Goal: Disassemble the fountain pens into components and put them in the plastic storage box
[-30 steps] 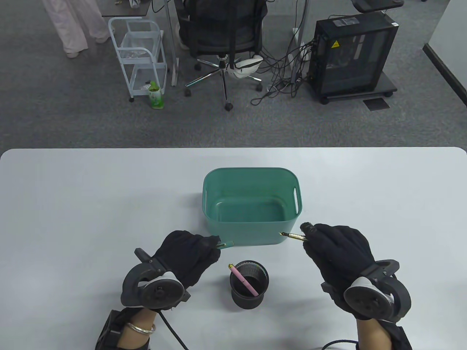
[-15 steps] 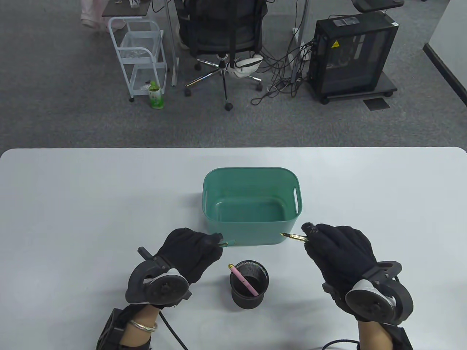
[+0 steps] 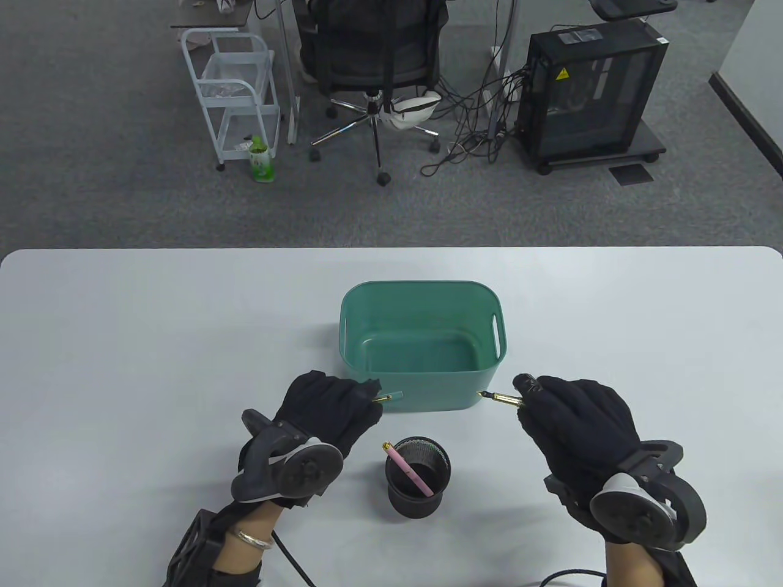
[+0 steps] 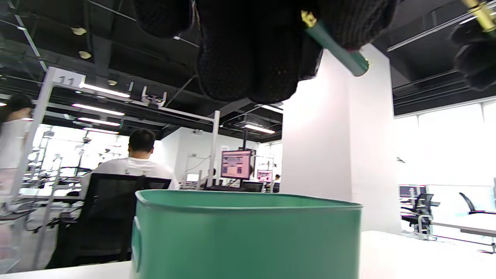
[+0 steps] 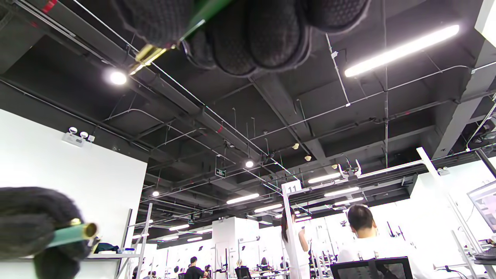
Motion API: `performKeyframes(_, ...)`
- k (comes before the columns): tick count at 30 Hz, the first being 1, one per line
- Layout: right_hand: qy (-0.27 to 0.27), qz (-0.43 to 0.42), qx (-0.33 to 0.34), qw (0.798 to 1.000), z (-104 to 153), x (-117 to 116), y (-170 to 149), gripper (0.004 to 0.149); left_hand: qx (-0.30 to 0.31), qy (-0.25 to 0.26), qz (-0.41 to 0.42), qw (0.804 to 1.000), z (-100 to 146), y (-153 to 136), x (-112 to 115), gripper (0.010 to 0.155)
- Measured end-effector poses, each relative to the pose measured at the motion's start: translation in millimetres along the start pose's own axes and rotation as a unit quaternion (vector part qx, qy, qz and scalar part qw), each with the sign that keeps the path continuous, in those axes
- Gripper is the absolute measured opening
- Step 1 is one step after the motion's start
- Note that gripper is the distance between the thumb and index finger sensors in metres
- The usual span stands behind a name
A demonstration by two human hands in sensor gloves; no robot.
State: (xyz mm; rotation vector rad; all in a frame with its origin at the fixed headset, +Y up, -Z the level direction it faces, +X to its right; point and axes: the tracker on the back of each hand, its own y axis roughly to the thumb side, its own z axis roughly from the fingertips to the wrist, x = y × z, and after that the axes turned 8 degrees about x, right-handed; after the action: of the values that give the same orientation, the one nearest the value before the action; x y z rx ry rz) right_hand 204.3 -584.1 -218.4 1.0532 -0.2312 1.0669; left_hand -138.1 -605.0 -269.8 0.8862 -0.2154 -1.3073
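A: What sits on your table [image 3: 122,342], biggest first?

B: One green plastic box [image 3: 421,342], standing about midway between the left and right edges. Nearer the front edge, just in front of the box, you have one black mesh pen cup [image 3: 417,476] with a single pink pen [image 3: 408,469] leaning inside it.

A: And what are you holding?

B: Your left hand [image 3: 330,413] has its fingers curled around one green pen cap [image 3: 391,397]. The cap's end sticks out past your fingertips toward the right, right in front of the box's near wall. In the left wrist view it pokes out from under the glove, above the box rim.

A: The other hand?

B: Your right hand [image 3: 572,416] is closed around the rest of that pen, the pen body [image 3: 501,400]. Its gold section and dark nib point left, out beyond your thumb, near the box's front right corner. Most of the body is hidden inside your fist.

A: Do the two parts touch?

B: No, they are apart, with the box's front wall behind the gap.
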Motion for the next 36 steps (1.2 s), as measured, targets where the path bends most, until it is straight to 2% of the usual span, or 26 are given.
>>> performKeyframes(8,0.004,-0.024,0.004,1.0,-1,-1,1,0.044,-0.09,-0.063,0.011,0.994,-40,-17,9,0.047)
performKeyframes(16,0.004,-0.031,0.004,0.999,-2,1,2,0.044,-0.131,-0.126,0.042,0.983,-71,-35,44,0.047)
performKeyframes(24,-0.003,-0.034,0.001,0.999,-2,4,1,0.044,-0.145,-0.163,0.026,0.976,-84,-40,71,0.046)
performKeyframes(36,0.007,-0.02,0.002,1.0,-3,0,1,0.045,-0.142,-0.175,0.021,0.974,-88,-40,86,0.047)
